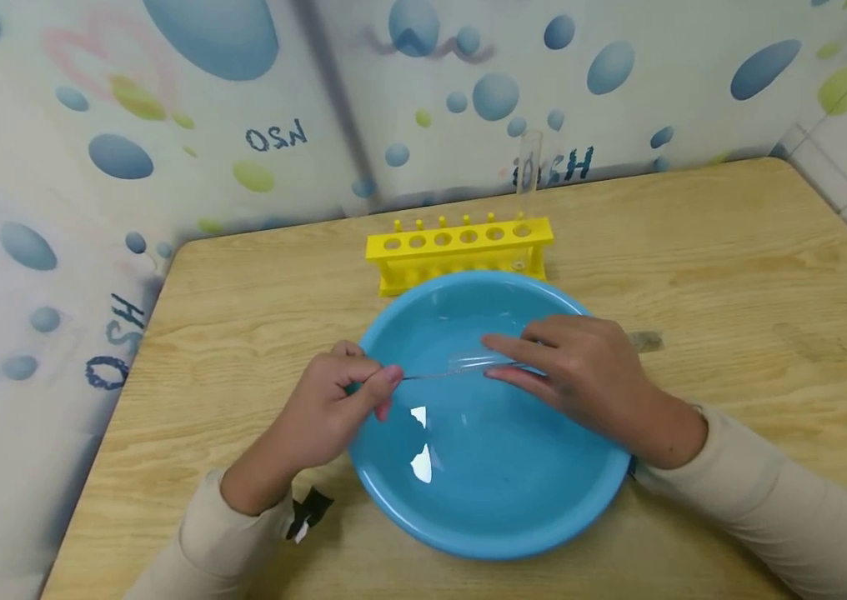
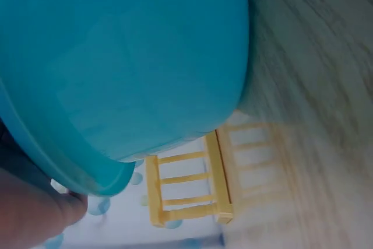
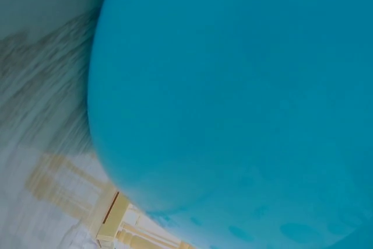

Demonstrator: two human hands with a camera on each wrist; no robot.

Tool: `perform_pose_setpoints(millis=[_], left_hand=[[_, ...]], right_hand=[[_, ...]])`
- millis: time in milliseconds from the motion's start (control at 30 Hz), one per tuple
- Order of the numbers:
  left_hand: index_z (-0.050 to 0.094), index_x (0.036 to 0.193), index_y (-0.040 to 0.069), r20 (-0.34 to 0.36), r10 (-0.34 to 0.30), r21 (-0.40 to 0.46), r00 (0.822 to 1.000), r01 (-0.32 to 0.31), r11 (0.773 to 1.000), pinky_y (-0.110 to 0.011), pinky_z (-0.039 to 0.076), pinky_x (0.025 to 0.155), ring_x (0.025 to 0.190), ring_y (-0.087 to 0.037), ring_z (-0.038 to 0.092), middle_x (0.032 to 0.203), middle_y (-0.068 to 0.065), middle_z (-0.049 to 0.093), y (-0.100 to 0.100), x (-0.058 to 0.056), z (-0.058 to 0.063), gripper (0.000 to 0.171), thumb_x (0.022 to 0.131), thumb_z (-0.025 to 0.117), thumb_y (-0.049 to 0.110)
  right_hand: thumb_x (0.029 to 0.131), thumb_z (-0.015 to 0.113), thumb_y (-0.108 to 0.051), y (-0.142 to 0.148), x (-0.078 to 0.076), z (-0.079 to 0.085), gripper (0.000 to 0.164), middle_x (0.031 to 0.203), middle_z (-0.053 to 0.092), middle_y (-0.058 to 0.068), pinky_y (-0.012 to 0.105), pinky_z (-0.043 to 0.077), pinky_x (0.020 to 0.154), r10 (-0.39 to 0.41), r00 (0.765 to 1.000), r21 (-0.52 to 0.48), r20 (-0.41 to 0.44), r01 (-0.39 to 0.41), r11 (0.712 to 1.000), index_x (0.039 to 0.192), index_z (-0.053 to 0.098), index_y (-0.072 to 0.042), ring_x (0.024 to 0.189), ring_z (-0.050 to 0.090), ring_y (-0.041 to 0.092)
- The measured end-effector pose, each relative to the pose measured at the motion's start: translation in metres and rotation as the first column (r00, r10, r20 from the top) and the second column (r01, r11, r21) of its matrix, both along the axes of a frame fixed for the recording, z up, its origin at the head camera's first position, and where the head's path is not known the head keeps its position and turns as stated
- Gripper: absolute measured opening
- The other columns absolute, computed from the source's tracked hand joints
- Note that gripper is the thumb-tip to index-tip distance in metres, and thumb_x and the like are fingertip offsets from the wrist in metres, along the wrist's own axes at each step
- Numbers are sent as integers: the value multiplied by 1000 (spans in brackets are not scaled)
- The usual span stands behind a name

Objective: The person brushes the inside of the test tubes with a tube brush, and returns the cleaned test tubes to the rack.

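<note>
Over the blue basin (image 1: 483, 546), my right hand (image 1: 584, 367) holds a clear test tube (image 1: 472, 360) lying nearly level, its mouth toward the left. Between thumb and fingertips my left hand (image 1: 333, 404) pinches a thin metal wire handle (image 1: 427, 377). The wire runs rightward to the tube and seems to enter its mouth; its far end is hidden by the right hand. Glints show in the basin, as from water. In the left wrist view, part of the left hand (image 2: 35, 214) appears beside the basin's rim (image 2: 99, 182). The right wrist view shows mostly the basin's side (image 3: 221, 97).
Behind the basin stands a yellow test tube rack (image 1: 461, 242), with another clear test tube (image 1: 528, 171) upright in its right end. A small black piece (image 1: 311, 508) is by the left sleeve. A patterned wall (image 1: 348, 100) backs the wooden table (image 1: 701, 250).
</note>
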State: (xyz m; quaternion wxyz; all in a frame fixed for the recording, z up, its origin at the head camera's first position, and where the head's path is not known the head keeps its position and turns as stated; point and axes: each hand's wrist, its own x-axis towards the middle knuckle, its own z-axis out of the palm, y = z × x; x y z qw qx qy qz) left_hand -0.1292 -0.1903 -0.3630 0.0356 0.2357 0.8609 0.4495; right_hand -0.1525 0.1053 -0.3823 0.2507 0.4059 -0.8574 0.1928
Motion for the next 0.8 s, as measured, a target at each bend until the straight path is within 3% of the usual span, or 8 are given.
perform_pose_setpoints(millis=[133,367,567,800], left_hand=[[56,57,15,40,27,5,999,-27,1000,-36,44,71,82,-23,50,60,6,53,-6,-1,3,46,103,56,22],[55,58,17,31,48,-9,998,-48,999,-35,42,70,77,-21,50,58,3,52,-20,0,2,46,103,55,17],[56,59,16,60,34,-14,998,-33,999,-37,42,71,79,-22,52,59,5,53,-28,3,3,45,103,54,14],[57,60,15,39,27,14,999,-27,1000,-33,43,65,73,-19,50,60,4,52,-35,8,6,42,102,55,10]], right_hand=[[78,85,-35,-2,-1,-1,43,77,71,2,26,54,55,0,1000,-9,-10,0,1000,116,76,-18,64,64,14],[79,85,-35,-2,-1,-2,41,75,70,1,25,53,54,12,1000,-20,-2,-12,1000,115,76,-18,62,63,12],[87,75,-43,-1,1,-2,37,74,69,0,25,52,54,26,1000,-36,10,-26,999,115,76,-18,62,62,11],[84,79,-39,-2,0,-1,38,75,69,-1,24,52,55,38,999,-46,26,-37,998,115,76,-17,62,63,10]])
